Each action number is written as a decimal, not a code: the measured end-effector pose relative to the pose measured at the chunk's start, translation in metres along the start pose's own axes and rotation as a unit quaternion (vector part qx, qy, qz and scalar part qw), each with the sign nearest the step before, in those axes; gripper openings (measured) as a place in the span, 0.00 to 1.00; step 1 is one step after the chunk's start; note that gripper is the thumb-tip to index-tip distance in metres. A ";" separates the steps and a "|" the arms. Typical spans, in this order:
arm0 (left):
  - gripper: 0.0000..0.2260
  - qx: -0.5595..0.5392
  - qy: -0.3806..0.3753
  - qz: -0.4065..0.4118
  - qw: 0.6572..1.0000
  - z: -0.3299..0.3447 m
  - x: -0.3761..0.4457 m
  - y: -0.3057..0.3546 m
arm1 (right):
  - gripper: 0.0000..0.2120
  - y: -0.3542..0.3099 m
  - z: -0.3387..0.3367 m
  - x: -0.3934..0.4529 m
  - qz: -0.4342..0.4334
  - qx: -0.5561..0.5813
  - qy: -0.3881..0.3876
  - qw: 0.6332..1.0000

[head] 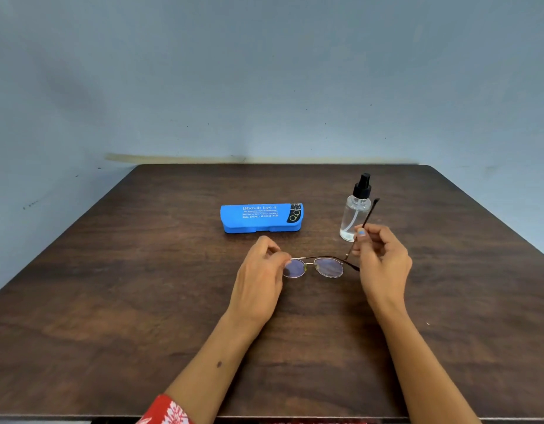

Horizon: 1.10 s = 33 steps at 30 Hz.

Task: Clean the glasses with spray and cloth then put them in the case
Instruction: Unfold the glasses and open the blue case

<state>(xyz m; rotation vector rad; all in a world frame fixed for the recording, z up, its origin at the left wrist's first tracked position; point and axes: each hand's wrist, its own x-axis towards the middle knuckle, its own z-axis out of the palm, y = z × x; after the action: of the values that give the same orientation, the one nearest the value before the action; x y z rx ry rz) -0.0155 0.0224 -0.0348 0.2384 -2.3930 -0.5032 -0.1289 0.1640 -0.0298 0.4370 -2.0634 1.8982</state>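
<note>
The glasses are held over the middle of the dark wooden table, between two hands, with the lenses facing the camera. The left hand is curled at the left end of the frame, where the rim and hinge are pinched between thumb and fingertips; the left lens is partly hidden behind those fingers. The right hand is curled round the right temple arm, which is pinched near the hinge. That arm is swung out and points up and away, so that its dark tip is seen in front of the spray bottle. Whether the frame is touching the tabletop or is held just above it cannot be told.

The bottle is stood upright on the table, just behind the right hand; it is of clear plastic with a black pump head, and a little liquid is seen at its bottom. The case is laid flat on the table beyond the left hand, well apart from the bottle. It is bright blue, is closed, and is printed with white lettering and a black patch at its right end. No part of the glasses is in contact with the case.

A red sleeve with a white pattern is seen on the left forearm at the lower edge of the view. A pale blue wall is seen behind the far edge of the table.
</note>
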 end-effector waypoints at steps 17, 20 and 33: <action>0.07 -0.005 -0.011 -0.058 0.998 0.008 -0.002 0.014 | 0.05 0.002 -0.007 0.008 0.022 0.029 0.034 0.999; 0.03 -0.050 0.021 -0.070 0.996 0.010 -0.002 0.012 | 0.06 0.000 -0.006 0.006 0.018 0.013 0.035 0.999; 0.05 -0.098 0.036 -0.119 0.987 0.015 -0.003 0.001 | 0.03 -0.001 -0.005 0.004 0.009 -0.082 0.068 0.994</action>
<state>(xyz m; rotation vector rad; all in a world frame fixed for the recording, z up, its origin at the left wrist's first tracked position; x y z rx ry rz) -0.0230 0.0284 -0.0469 0.4494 -2.2379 -0.8217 -0.1320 0.1687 -0.0267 0.2454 -2.1180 1.6998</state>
